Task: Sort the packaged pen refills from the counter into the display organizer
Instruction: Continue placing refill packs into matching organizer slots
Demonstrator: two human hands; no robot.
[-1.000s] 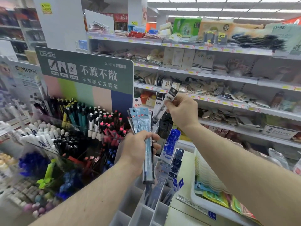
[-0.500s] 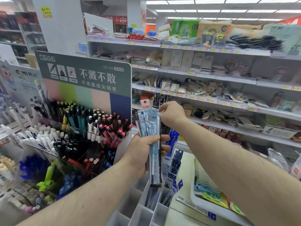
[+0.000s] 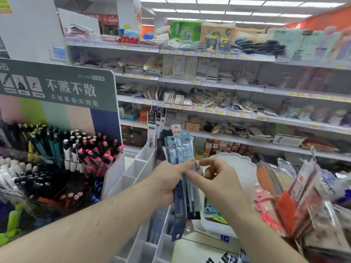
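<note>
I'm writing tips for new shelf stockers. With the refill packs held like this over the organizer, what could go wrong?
1. The left hand grips a fanned bundle of refill packs; as the right hand picks at one, neighbours could slip out of the grip.
2. The tall packs already standing in the organizer lean, so a stray nudge might topple them.
</note>
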